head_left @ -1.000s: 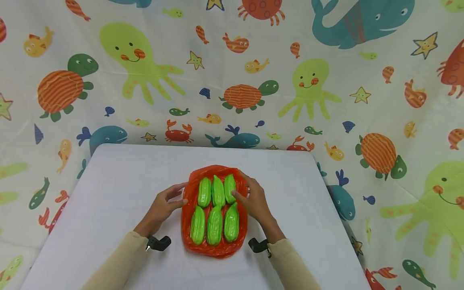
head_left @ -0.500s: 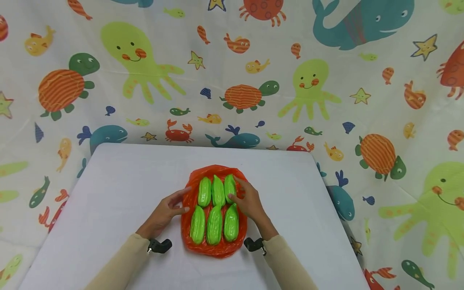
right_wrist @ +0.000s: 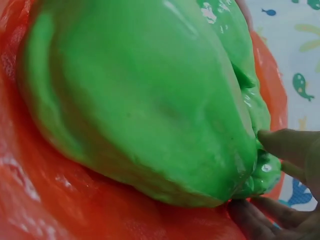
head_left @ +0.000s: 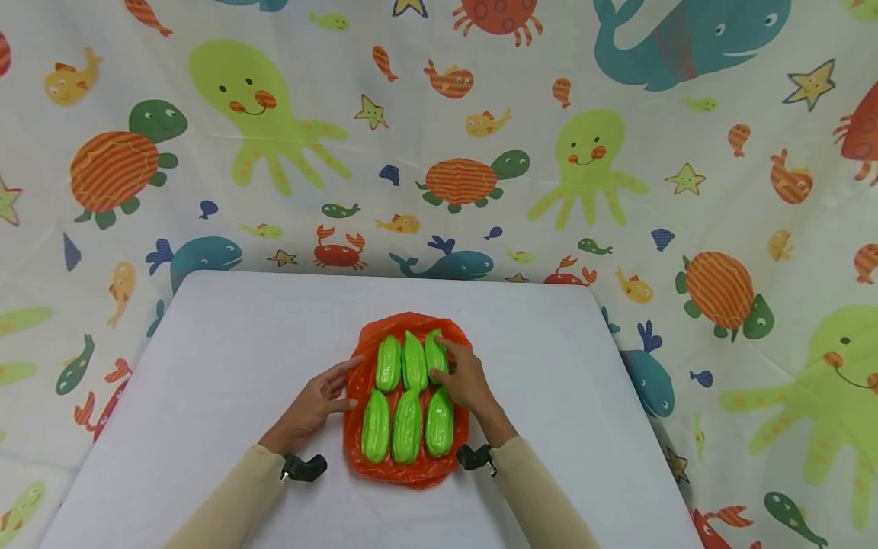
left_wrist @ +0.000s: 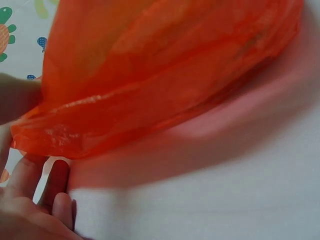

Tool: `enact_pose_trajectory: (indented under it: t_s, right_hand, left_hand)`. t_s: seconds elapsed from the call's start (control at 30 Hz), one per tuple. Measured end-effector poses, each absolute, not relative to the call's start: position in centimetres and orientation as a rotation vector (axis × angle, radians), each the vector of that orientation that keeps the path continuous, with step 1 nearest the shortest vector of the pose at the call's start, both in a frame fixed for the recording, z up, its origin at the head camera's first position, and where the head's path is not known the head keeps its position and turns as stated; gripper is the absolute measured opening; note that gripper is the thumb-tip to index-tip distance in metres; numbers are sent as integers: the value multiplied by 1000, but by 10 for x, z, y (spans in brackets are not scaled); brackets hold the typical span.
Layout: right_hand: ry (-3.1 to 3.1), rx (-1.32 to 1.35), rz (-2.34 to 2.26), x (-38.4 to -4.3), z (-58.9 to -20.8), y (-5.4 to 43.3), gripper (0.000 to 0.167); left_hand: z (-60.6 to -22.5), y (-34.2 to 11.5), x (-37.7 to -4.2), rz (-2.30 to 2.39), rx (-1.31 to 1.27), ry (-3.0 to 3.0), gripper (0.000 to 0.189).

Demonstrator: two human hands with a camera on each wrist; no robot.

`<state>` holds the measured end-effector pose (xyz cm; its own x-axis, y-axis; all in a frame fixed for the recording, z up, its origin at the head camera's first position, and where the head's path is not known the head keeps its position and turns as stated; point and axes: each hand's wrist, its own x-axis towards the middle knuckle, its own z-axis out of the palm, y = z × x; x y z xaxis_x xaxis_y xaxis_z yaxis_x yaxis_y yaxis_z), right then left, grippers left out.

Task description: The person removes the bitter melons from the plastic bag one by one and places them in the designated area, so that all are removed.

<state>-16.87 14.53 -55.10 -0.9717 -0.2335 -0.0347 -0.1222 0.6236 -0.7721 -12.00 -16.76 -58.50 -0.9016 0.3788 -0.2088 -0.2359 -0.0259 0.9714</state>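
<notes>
Six is too many to count closely, so several glossy, ridged green cucumber-like vegetables (head_left: 406, 428) lie in two rows on a red plastic-covered tray (head_left: 353, 465). My left hand (head_left: 310, 404) holds the tray's left rim. In the left wrist view its thumb (left_wrist: 19, 97) lies over the red plastic (left_wrist: 165, 90) and its fingers are under the edge. My right hand (head_left: 469, 377) reaches over the right rim, with thumb and fingers around the back-right vegetable (head_left: 436, 352). In the right wrist view, the thumb tip touches green skin behind a large near vegetable (right_wrist: 150, 100).
The tray sits mid-table on a white tabletop (head_left: 254, 328). Behind hangs a white curtain (head_left: 411, 84) printed with sea animals. Small black cameras (head_left: 305, 467) are strapped at both wrists.
My right hand has moved left from the tray's right rim onto the back-right vegetable. My left hand has shifted slightly right, closing on the left rim. Tray and vegetables stay in place.
</notes>
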Motion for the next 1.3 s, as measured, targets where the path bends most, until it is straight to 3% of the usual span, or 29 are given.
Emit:
enact_pose_trajectory:
  t_s: [0.53,1.3]
  right_hand:
    - [2796,-229,-1326,-167,-543,150,70]
    - [2881,10,-1309,-171,-535,203,72]
  left_hand:
    - [-588,-166,-120,2025,169,1804,77]
    - [-590,-167,-120,2028,176,1796,77]
